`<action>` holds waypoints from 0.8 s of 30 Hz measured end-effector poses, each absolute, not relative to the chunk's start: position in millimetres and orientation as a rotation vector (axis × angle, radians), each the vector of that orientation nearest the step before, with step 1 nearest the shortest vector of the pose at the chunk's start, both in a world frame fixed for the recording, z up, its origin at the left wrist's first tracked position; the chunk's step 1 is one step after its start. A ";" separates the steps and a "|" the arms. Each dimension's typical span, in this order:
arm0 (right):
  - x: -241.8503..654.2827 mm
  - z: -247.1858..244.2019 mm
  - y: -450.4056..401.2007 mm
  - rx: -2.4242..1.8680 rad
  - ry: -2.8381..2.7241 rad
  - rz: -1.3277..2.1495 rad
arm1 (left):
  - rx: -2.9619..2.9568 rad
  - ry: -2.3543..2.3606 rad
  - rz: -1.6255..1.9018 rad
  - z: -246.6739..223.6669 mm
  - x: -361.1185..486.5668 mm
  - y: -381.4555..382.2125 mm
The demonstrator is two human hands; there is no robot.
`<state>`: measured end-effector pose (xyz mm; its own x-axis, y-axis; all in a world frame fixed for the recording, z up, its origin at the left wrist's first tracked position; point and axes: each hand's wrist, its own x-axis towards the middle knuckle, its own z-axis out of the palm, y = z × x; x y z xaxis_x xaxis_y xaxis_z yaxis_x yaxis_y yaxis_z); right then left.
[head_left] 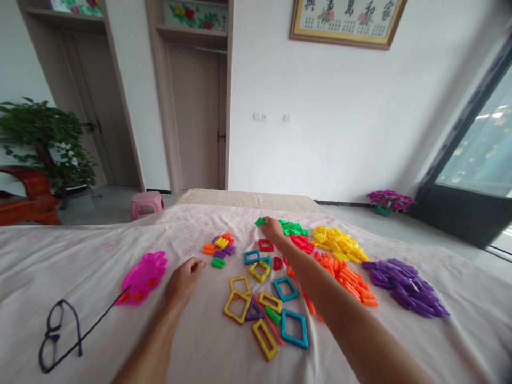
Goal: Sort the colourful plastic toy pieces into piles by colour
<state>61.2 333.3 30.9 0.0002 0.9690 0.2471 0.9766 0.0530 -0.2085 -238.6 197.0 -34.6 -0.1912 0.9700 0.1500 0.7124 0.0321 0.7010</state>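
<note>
My right hand (272,228) reaches forward, its fingers closed on a small green plastic piece (260,221). Just behind it lies a pile of green plastic pieces (295,228), partly covered by the hand. My left hand (186,276) rests on the cloth with its fingers curled in; nothing shows between them. Beyond its fingertips sit a green piece (218,263) and a small mixed stack of orange, yellow and purple pieces (222,243). Between my arms are spread magnetic frame tiles, among them a blue square (295,329) and a yellow rectangle (264,340).
Piles of yellow (338,242), orange (348,277), red (301,245) and purple pieces (406,285) lie on the right. On the left are a pink paw-shaped tray (132,276) and black glasses (52,337). A pale cloth (100,330) covers the surface.
</note>
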 end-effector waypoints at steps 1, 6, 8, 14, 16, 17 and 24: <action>73.4 35.0 335.4 -1.991 -1.954 -0.031 | 1.709 1.946 0.958 -35.2 -238.7 197.2; 118.4 43.5 333.7 -2.067 -1.747 -0.031 | 1.700 1.950 0.972 -36.7 -238.8 197.7; 120.0 40.3 329.7 -2.028 -1.765 -0.011 | 1.697 1.953 0.977 -36.9 -238.4 197.9; 66.9 19.7 317.9 -1.758 -2.032 0.115 | 1.688 1.950 1.042 -39.4 -238.8 198.9; 41.2 13.1 313.5 -1.655 -2.140 0.165 | 1.654 1.964 1.101 -40.8 -240.2 199.5; 28.6 10.3 311.1 -1.609 -2.188 0.185 | 1.632 1.976 1.129 -41.3 -241.1 199.7; -43.6 -2.6 296.1 -1.445 -2.406 0.183 | 1.556 2.043 1.164 -38.2 -242.8 198.5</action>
